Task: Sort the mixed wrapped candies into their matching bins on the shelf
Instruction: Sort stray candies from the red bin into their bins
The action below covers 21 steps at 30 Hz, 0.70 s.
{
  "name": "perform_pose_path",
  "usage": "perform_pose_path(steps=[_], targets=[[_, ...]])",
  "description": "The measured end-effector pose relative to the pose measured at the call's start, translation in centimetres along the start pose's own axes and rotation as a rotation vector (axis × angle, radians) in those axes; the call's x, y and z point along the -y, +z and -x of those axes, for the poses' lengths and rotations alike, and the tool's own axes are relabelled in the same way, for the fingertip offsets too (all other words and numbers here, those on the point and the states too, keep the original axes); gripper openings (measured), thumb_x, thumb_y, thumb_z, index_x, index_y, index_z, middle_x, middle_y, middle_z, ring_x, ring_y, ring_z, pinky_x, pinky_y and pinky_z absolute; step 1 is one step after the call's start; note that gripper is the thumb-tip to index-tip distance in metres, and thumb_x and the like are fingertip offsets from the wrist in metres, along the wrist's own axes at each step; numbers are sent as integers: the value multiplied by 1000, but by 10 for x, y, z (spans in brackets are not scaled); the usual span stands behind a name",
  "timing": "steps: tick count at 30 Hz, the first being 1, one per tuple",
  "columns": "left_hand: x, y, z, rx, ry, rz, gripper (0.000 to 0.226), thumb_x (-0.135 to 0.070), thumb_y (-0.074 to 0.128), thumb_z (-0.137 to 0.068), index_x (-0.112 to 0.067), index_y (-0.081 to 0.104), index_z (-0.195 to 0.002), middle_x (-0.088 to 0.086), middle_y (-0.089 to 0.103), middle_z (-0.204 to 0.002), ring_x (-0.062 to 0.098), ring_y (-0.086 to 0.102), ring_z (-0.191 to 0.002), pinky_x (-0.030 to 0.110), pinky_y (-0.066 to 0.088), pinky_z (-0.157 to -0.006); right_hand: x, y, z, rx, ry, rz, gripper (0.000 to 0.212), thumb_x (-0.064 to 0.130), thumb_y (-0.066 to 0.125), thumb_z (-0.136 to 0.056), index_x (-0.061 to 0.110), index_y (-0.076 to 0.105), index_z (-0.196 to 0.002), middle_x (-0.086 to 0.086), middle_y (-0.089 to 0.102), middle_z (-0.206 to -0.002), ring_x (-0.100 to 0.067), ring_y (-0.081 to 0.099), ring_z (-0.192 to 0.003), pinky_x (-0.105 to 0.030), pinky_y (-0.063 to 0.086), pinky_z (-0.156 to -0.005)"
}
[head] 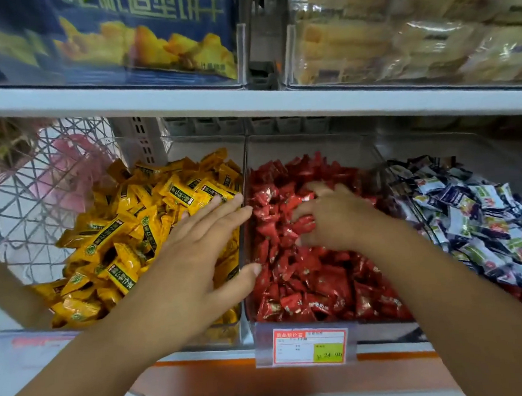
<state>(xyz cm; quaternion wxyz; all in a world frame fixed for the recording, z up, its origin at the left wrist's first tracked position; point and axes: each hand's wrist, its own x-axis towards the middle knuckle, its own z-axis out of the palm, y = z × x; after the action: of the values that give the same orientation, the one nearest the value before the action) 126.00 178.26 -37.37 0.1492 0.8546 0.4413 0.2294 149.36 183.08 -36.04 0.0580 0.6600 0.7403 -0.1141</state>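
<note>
The left hand lay flat over the yellow candies; the right hand curled round red candies mid-bin. Both bins seemed nearly sorted, with no strays plain.

You are in a shop: a price tag hangs on the shelf edge below clear bins of wrapped candies

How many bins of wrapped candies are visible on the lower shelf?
3. The yellow-candy bin is on the left, the red-candy bin in the middle, the blue-and-white-candy bin on the right. More may be hidden beyond the picture's edge.
</note>
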Motion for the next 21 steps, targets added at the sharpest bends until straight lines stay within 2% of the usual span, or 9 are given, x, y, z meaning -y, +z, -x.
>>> perform_pose_path(steps=[4, 7, 9, 10, 12, 14, 16, 18, 21], targets=[[0, 0, 1, 11, -7, 5, 68, -71, 32, -81, -49, 21, -144, -36, 7, -153, -11, -4, -142, 26, -3, -118, -11, -39, 23, 52, -38, -189, 51, 46, 69, -83, 44, 53, -131, 6, 35, -152, -16, 37, -135, -27, 31, -105], [-1, 0, 1, 15, -12, 10, 68, -71, 32, -80, -49, 22, -144, -36, 7, -153, -11, -3, -142, 25, -4, -118, -12, -59, 48, 129, -16, -171, 55, 51, 69, -80, 53, 46, -130, 15, 41, -146, -8, 45, -124, -24, 34, -95], [-1, -1, 1, 14, -13, 11, 68, -72, 31, -80, -51, 21, -143, -37, 6, -152, -12, -4, -142, 26, -4, -117, -12, -59, 59, 203, 31, -101, 63, 56, 70, -77, 51, 42, -133, 15, 47, -140, -5, 49, -112, -23, 38, -89], [-2, -1, 1, 15, -13, 10, 67, -72, 30, -80, -51, 20, -143, -37, 5, -152, -12, -4, -142, 26, -4, -117, -11, -55, 61, 241, 61, -68, 72, 59, 70, -75, 49, 37, -138, 13, 46, -142, -6, 51, -113, -24, 40, -91], [-2, 0, 1, 18, -16, 13, 66, -73, 29, -79, -53, 19, -142, -39, 4, -151, -13, -5, -141, 26, -4, -117, -7, -39, 61, 331, 105, -26, 99, 65, 72, -69, 47, 14, -149, 8, 32, -154, -15, 44, -130, -26, 38, -102], [-2, 0, 2, 15, -19, 15, 66, -73, 29, -79, -54, 18, -142, -39, 3, -152, -13, -5, -141, 26, -4, -118, 2, -16, 53, 414, 107, -23, 120, 67, 73, -66, 49, -13, -147, -1, 17, -160, -23, 35, -139, -31, 36, -107], [-3, 1, 2, 13, -22, 15, 68, -73, 29, -79, -52, 18, -143, -38, 4, -152, -12, -4, -142, 27, -4, -118, 10, 7, 45, 428, 88, -25, 126, 63, 75, -68, 51, -27, -141, -13, 8, -159, -31, 39, -135, -36, 40, -106], [-4, 2, 1, 15, -28, 7, 70, -72, 28, -79, -49, 18, -145, -37, 3, -153, -12, -4, -142, 28, -5, -119, 13, 22, 40, 374, 69, -43, 124, 56, 76, -70, 52, -26, -140, -16, 9, -156, -34, 40, -131, -39, 42, -104], [-6, 3, 1, 5, -31, 7, 70, -69, 29, -80, -47, 20, -146, -35, 5, -154, -12, -2, -142, 32, -3, -120, 7, 29, 37, 226, 57, -203, 113, 49, 81, -67, 53, -1, -145, -11, 29, -142, -28, 45, -122, -35, 44, -100]])
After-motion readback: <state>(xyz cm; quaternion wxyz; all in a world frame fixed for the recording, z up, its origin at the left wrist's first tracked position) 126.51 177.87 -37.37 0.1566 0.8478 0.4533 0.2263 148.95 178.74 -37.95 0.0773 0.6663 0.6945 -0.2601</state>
